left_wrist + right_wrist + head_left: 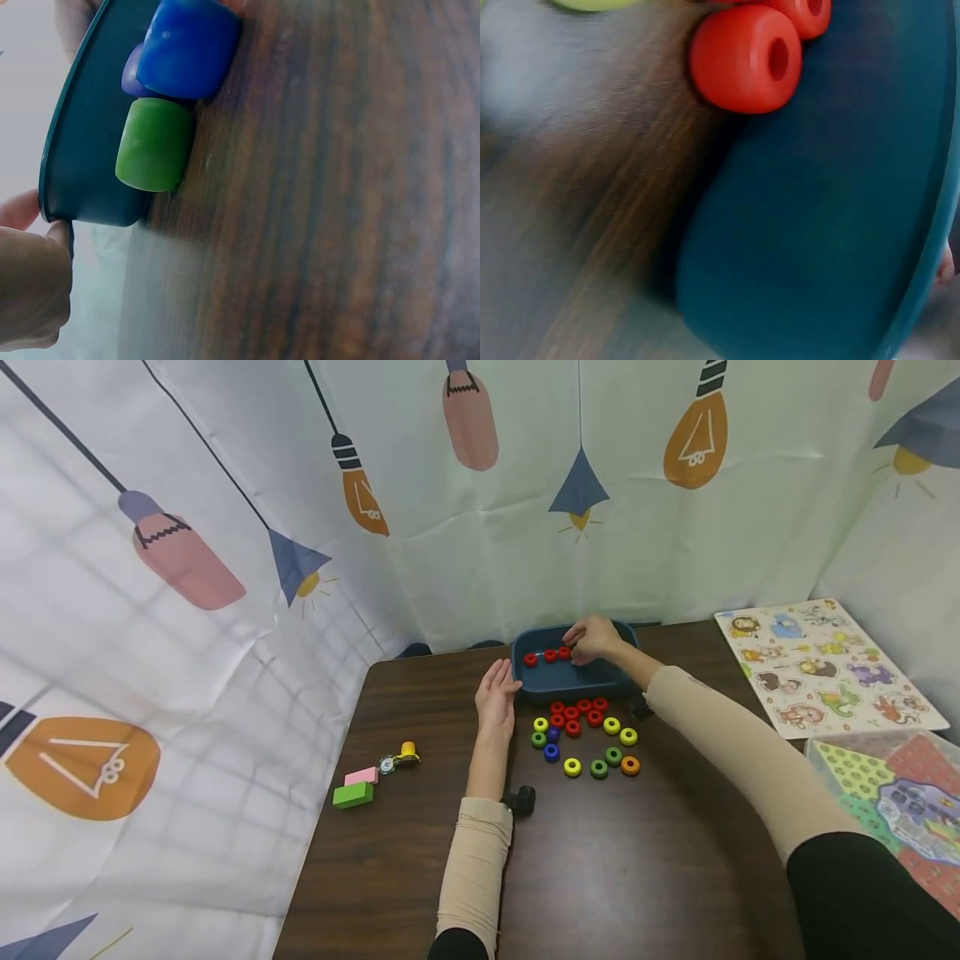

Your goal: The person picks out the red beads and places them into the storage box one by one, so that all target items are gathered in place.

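Red ring-shaped beads (550, 656) lie in our blue oblong plastic tray (573, 690), beside our right hand (593, 639) (its grip we cannot tell); our left hand (496, 697), fingers straight, touches the tray.

A dark brown wood-grain table (420, 860) carries a blue tray (564, 693). Directly in front of the tray lie seven red beads (573, 728) in a cluster. A little farther from the tray are four yellow beads (572, 767), three green beads (599, 768), a blue bead (551, 752), a purple bead (552, 734) and an orange bead (630, 766). Left of the tray and nearer the person: a green block (353, 795), a pink block (362, 776) and a small yellow-topped object (408, 749). Right of the tray: an animal sheet (828, 668), and nearer the person, a patterned case (911, 752).
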A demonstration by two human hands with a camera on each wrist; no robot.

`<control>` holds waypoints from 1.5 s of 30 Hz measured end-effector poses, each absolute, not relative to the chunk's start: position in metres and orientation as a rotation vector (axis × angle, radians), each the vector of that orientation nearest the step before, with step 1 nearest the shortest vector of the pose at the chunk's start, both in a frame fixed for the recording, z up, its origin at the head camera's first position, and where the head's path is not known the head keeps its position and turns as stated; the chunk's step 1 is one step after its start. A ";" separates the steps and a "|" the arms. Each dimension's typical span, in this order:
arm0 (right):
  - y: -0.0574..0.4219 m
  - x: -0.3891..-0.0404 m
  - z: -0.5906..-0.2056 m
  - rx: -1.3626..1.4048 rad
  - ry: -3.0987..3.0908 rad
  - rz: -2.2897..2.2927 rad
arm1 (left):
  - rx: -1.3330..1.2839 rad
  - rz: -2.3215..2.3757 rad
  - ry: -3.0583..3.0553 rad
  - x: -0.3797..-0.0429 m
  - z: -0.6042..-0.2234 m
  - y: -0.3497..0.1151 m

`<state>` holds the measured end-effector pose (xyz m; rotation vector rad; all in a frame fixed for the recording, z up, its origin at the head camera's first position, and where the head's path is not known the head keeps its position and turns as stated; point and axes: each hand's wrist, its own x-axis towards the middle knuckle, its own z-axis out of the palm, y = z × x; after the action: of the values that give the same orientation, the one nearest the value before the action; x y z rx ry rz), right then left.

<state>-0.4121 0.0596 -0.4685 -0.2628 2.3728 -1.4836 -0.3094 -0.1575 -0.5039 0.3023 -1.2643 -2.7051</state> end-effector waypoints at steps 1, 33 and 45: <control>0.061 -0.410 -0.469 -0.279 2.387 -1.481 | 0.306 -2.706 -1.266 -0.309 -0.504 -0.158; 0.061 -0.290 -0.480 -0.850 2.386 -1.036 | 0.293 -2.719 -1.259 -0.312 -0.504 -0.159; 0.061 -0.287 -0.479 -0.744 2.212 -1.114 | 0.270 -2.672 -1.288 -0.309 -0.506 -0.155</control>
<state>-0.2873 0.0610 -0.4793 -0.7442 2.2119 -1.1139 -0.3090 -0.1547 -0.5058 0.2700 -1.2882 -2.6717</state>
